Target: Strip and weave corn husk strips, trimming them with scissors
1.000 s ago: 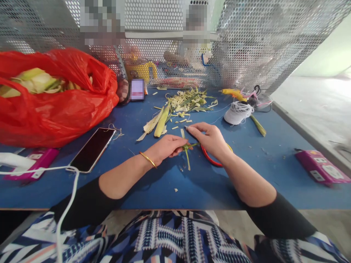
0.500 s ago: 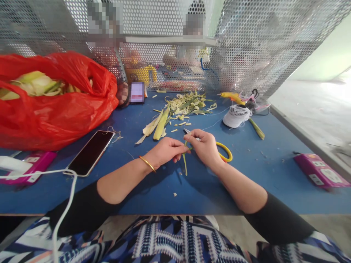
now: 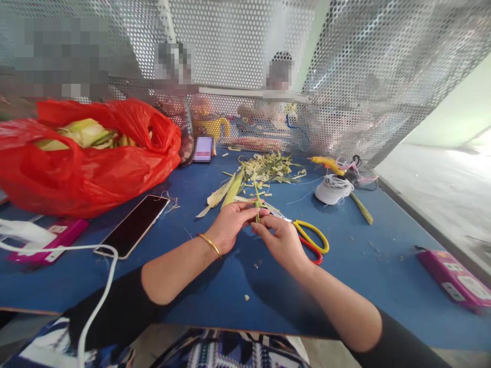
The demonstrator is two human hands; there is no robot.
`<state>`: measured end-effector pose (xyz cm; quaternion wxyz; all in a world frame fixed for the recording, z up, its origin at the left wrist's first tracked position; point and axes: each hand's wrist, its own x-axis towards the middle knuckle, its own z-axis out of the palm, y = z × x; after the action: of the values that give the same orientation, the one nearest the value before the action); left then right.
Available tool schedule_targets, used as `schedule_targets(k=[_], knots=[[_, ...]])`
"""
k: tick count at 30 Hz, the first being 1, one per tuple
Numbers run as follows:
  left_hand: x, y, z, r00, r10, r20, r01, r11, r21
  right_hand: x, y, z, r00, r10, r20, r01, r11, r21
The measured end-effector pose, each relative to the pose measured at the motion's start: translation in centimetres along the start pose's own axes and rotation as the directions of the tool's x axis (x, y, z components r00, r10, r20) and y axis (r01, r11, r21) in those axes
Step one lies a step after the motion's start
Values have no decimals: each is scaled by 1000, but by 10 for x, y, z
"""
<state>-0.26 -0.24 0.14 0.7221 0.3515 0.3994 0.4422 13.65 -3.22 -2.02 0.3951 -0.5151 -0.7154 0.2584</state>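
Note:
My left hand (image 3: 230,225) and my right hand (image 3: 280,240) meet above the blue table (image 3: 215,286) and both pinch a thin green leaf strip (image 3: 256,202) that stands upright between the fingertips. A gold bangle sits on my left wrist. Scissors (image 3: 307,236) with yellow and red handles lie on the table just right of my right hand, not held. Behind my hands lie a pile of leaf scraps (image 3: 266,168) and a few longer pale leaves (image 3: 226,189).
A red plastic bag (image 3: 88,158) of leaves fills the left. A phone (image 3: 134,225) on a white cable lies near it, with a pink power strip (image 3: 57,236) beyond. White thread spool (image 3: 333,189) back right, another pink strip (image 3: 452,281) far right. Perforated metal screen behind, people past it.
Both hands have lifted the green strip off the table and turned it upright. The scissors are now uncovered beside my right hand. The camera has tilted up.

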Motion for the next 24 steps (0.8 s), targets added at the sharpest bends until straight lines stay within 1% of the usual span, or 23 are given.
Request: schedule_targets(k=[3,6,11,14,17,18,19,20,22,23,24], knots=[[0,-1,-1,1000,-5,-13,5,1000,-11,1,-2,-4,997,-77,18,77,997,8],[0,-2,-2,999,16,-35,-17,1000,-17,1,-4,-7,991,-132,35,132,991,-12],[0,-3,-2,997,10,-76,-14,998,-57,1,-5,-5,976,-215,45,217,976,-28],[0,-1,-3,996,2,-88,-7,998,-58,-1,-6,-4,972,-229,55,231,972,-30],[1,3,-5,998,3,-55,-3,1000,-8,-4,-9,-7,976,-206,66,211,974,-77],[1,5,-6,999,1,-40,-1,1000,9,-4,-9,-10,979,-202,41,205,973,-106],[1,6,-7,1000,2,-29,-1,1000,19,-4,-10,-12,980,-200,-14,196,971,-136],[1,8,-7,1000,3,-22,-3,1000,24,-3,-9,-15,976,-198,-94,181,970,-164],[-1,10,-7,1000,-3,-18,3,1000,19,0,-7,-18,950,-169,-261,121,974,-189],[-2,11,-6,1000,-11,-21,11,1000,15,2,-4,-19,943,-138,-304,85,980,-180],[-3,12,-5,999,-21,-25,21,1000,15,5,-2,-19,948,-93,-303,47,986,-158]])
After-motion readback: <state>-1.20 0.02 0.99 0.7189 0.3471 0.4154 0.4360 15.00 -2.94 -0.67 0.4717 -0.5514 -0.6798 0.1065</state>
